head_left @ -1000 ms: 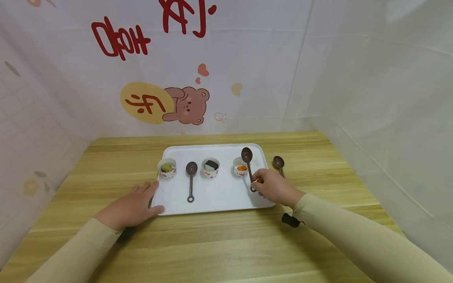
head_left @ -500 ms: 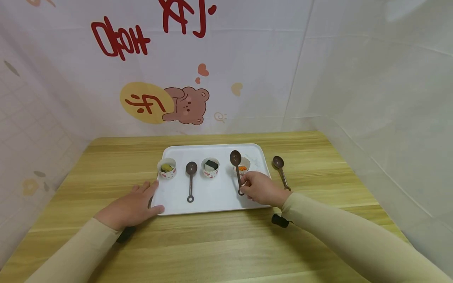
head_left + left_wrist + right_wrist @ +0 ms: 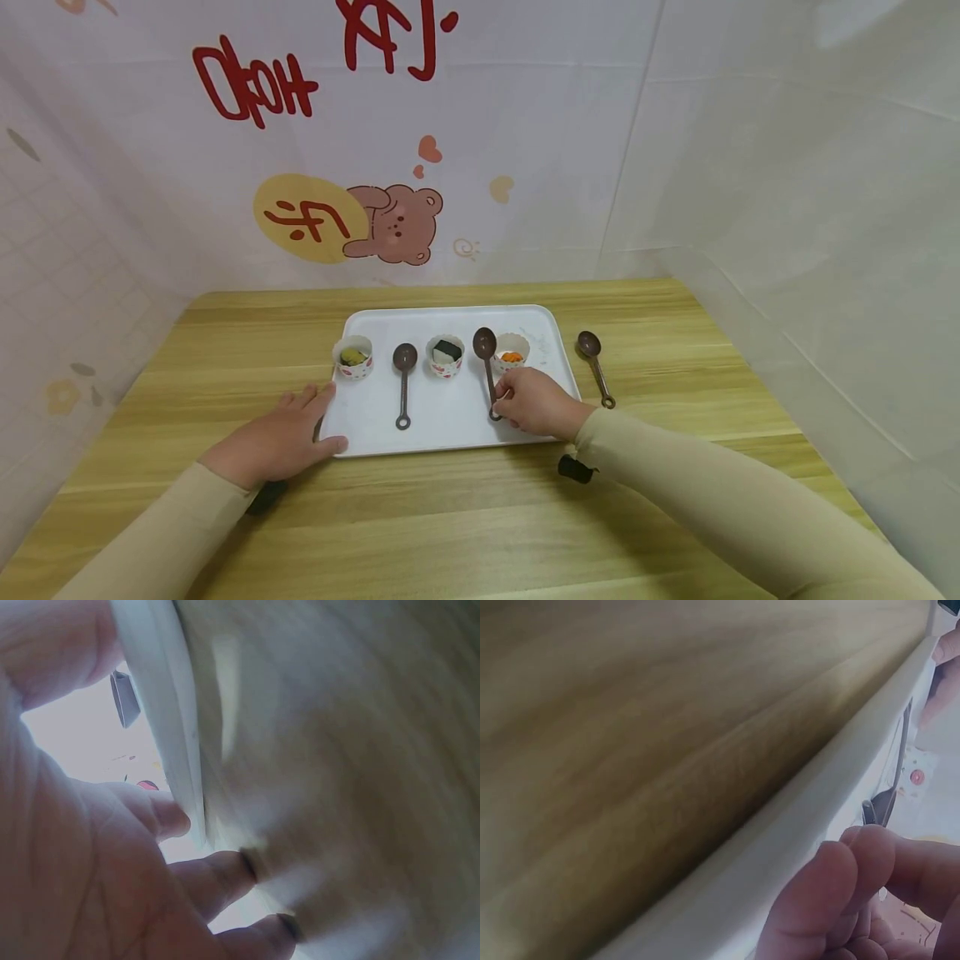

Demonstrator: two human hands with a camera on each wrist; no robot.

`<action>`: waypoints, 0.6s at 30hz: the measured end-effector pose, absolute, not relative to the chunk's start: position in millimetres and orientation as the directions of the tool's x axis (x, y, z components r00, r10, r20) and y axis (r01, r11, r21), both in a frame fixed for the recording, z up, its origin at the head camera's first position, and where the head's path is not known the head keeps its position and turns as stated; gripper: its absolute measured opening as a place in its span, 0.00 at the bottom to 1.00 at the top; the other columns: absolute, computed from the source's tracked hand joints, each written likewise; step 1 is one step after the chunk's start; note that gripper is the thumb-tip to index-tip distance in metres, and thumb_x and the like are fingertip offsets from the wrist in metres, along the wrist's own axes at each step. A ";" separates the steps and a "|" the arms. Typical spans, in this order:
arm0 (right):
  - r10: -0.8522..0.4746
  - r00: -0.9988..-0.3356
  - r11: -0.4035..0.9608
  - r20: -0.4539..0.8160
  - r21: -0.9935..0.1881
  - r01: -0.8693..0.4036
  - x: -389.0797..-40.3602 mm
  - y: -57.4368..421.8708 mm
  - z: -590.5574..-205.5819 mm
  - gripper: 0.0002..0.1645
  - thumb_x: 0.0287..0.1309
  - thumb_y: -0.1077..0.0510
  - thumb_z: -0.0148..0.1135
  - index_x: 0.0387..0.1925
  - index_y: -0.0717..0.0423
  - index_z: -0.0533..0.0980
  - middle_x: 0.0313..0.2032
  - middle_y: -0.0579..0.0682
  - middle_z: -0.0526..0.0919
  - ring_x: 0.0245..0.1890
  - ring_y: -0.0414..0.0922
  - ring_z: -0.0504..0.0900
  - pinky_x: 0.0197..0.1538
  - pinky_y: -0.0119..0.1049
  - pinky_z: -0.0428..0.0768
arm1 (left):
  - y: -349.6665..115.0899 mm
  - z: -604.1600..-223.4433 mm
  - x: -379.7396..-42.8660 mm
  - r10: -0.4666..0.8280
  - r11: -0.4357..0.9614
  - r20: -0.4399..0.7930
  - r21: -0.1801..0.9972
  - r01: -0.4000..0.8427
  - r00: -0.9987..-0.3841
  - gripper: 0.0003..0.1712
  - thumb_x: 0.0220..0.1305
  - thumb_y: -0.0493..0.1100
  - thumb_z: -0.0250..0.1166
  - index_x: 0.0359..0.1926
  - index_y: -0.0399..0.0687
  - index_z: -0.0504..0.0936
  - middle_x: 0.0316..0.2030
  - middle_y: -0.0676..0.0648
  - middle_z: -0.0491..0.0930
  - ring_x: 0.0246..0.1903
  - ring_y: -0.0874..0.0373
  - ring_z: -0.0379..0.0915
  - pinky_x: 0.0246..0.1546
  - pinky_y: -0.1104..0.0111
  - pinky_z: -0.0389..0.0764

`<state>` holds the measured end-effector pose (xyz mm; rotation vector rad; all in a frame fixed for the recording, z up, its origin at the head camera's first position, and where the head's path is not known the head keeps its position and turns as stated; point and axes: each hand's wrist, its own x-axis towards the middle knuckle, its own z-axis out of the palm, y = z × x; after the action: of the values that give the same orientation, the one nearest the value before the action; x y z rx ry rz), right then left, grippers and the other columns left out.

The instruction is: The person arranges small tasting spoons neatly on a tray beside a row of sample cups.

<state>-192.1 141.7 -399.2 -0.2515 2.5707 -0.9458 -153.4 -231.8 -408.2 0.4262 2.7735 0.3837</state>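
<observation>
The brown spoon (image 3: 485,344) is over the tray (image 3: 450,425), its bowl between the middle cup (image 3: 446,369) and right cup (image 3: 517,342); contact is unclear. The right hand (image 3: 537,405) pinches the handle's end: best lowered level, clear of both rims. The left hand (image 3: 279,437), spread along the tray's left edge, should brace it.

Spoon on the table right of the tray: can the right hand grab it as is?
Probably not yet: the right hand has its grip on another spoon, by the handle. Otherwise the way looks free; nothing lies over the loose spoon.
</observation>
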 end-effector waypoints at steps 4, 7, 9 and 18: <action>-0.293 -0.912 0.774 -0.288 -0.631 -0.050 -193.0 138.8 -402.0 0.03 0.67 0.63 0.68 0.36 0.58 0.81 0.21 0.46 0.81 0.20 0.38 0.75 0.26 0.29 0.72 | -232.1 -408.3 -153.3 0.329 0.920 -0.258 0.305 0.246 -0.909 0.57 0.71 0.68 0.62 0.81 0.32 0.54 0.77 0.19 0.52 0.73 0.12 0.46 0.65 0.27 0.65; -0.290 -0.913 0.780 -0.285 -0.624 -0.053 -193.4 137.2 -404.2 0.03 0.67 0.63 0.68 0.35 0.57 0.82 0.20 0.46 0.80 0.19 0.38 0.75 0.26 0.29 0.73 | -231.6 -408.2 -153.3 0.328 0.920 -0.259 0.306 0.245 -0.908 0.57 0.71 0.68 0.62 0.81 0.31 0.54 0.77 0.18 0.53 0.73 0.12 0.46 0.66 0.27 0.65; -0.289 -0.915 0.783 -0.283 -0.620 -0.056 -193.5 135.9 -405.6 0.03 0.66 0.63 0.68 0.34 0.57 0.82 0.19 0.46 0.80 0.19 0.38 0.75 0.26 0.29 0.73 | -231.5 -408.0 -153.4 0.327 0.920 -0.261 0.307 0.243 -0.908 0.57 0.71 0.68 0.62 0.81 0.32 0.54 0.76 0.18 0.53 0.73 0.12 0.46 0.66 0.27 0.65; -0.275 -0.918 0.812 -0.287 -0.580 -0.063 -195.9 131.4 -410.0 0.08 0.65 0.62 0.68 0.28 0.54 0.83 0.15 0.43 0.78 0.18 0.37 0.74 0.25 0.29 0.72 | -232.0 -409.0 -154.3 0.330 0.921 -0.259 0.302 0.248 -0.908 0.57 0.71 0.69 0.62 0.81 0.32 0.54 0.77 0.19 0.53 0.73 0.12 0.46 0.66 0.27 0.65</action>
<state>-195.9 131.4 -410.0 -0.2551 2.6381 -0.8263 -154.3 -232.0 -409.0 0.4280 2.7736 0.3786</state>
